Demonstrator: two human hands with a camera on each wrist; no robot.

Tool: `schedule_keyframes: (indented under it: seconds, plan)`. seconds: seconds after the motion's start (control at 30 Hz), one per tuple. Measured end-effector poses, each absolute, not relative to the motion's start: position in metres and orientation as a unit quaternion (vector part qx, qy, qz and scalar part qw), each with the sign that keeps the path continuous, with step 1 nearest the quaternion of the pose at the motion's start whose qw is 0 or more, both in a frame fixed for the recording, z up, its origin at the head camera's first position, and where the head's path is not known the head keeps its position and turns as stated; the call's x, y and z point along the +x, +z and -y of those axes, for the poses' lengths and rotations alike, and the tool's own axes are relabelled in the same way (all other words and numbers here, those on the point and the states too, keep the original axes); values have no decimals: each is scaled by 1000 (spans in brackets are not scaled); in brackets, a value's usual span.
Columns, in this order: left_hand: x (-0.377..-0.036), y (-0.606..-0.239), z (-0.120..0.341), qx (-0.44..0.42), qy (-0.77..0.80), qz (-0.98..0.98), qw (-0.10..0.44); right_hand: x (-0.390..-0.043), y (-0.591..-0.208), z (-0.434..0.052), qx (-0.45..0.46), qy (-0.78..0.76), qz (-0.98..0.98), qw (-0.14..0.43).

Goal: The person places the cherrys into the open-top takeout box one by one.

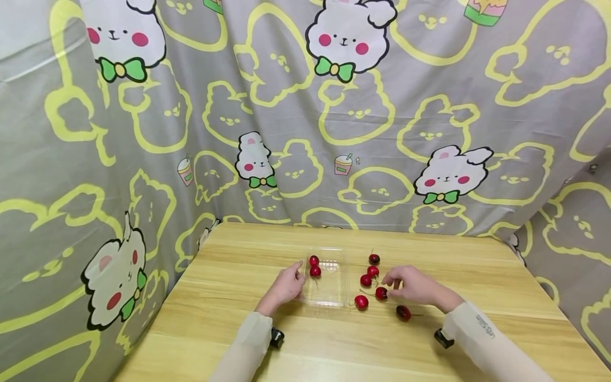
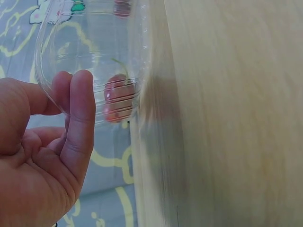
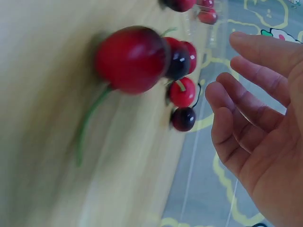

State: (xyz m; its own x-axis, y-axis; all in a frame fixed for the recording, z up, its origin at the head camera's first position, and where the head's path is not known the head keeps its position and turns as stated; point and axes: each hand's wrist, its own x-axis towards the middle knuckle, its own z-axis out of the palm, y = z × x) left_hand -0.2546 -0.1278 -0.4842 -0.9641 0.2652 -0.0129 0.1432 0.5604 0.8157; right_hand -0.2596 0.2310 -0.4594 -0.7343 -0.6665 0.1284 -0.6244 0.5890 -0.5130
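Six loose cherries (image 1: 381, 293) lie scattered on the desk (image 1: 267, 233) to the right of a clear plastic container (image 1: 329, 293), and two cherries (image 1: 315, 271) sit inside it, toward its left wall. The right grip (image 1: 414, 285) hangs over the loose fruit, released and holding nothing, its fingers softly bent with the thumb apart; the left grip (image 1: 288, 285) appears to pinch the container's edge between thumb and finger. Each cherry should be light, smooth and prone to roll or slide — the shine suggests a slick skin — so a gentle pinch across the widest part of the body, with finger pads on opposite sides, looks surest. Whether the flesh is soft enough to bruise cannot be told. The thin green stem (image 3: 88, 119) offers a second hold, but it may bend or pull off. The container looks thin and springy, likely to shift if nudged, and is best steadied by its rim.
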Motion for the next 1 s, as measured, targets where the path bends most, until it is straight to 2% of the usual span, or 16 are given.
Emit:
schedule_keyframes:
  seconds: [0.23,0.47,1.0]
  plan:
    - [-256,-484,129,118,451,-882,65,-246,-469,-248,-362,-278,-889,45]
    - [-255,-485,130,112,456,-880,65,-234,-472,-258,-350,-300,-883,87]
    - [-255,-486,131,112,452,-882,67,-230,-488,-268,-372,-305,-868,119]
